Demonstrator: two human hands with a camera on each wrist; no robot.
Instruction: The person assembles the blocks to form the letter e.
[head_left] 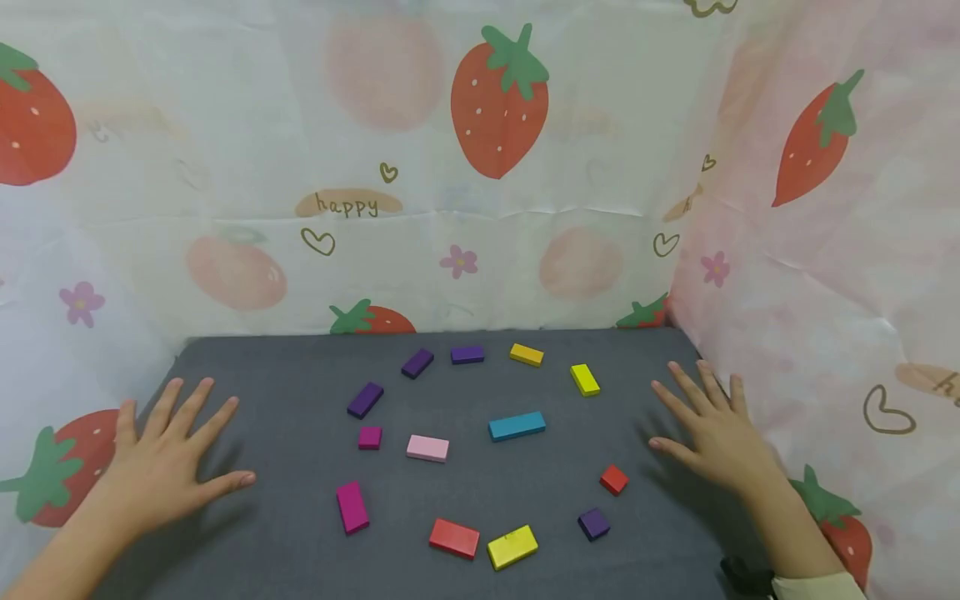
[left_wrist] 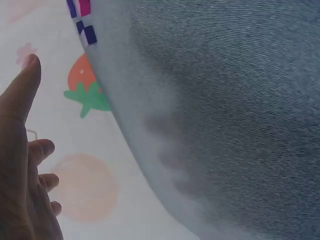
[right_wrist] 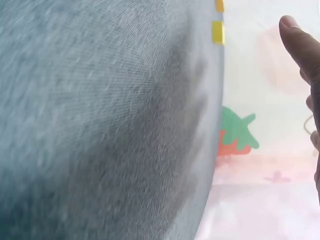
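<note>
My left hand [head_left: 167, 462] hovers over the left side of the dark grey cloth, fingers spread and straight, holding nothing. On the right, my right hand [head_left: 716, 433] is likewise spread above the cloth, casting a shadow. Between them lie loose coloured blocks in a rough ring. Nearest the left hand is a magenta block [head_left: 352, 507], with a small magenta block [head_left: 369, 437] behind it. A small red block [head_left: 613, 480] and a dark purple block [head_left: 594, 524] lie closest to the right hand. A blue block [head_left: 517, 426] and a pink block [head_left: 427, 448] sit toward the middle.
Along the back are purple blocks [head_left: 467, 355], an orange-yellow block [head_left: 527, 355] and a yellow block [head_left: 585, 380]. A red block [head_left: 453, 538] and another yellow block [head_left: 513, 547] lie in front. Strawberry-printed curtain [head_left: 420, 275] encloses the grey surface [head_left: 285, 550] at back and sides.
</note>
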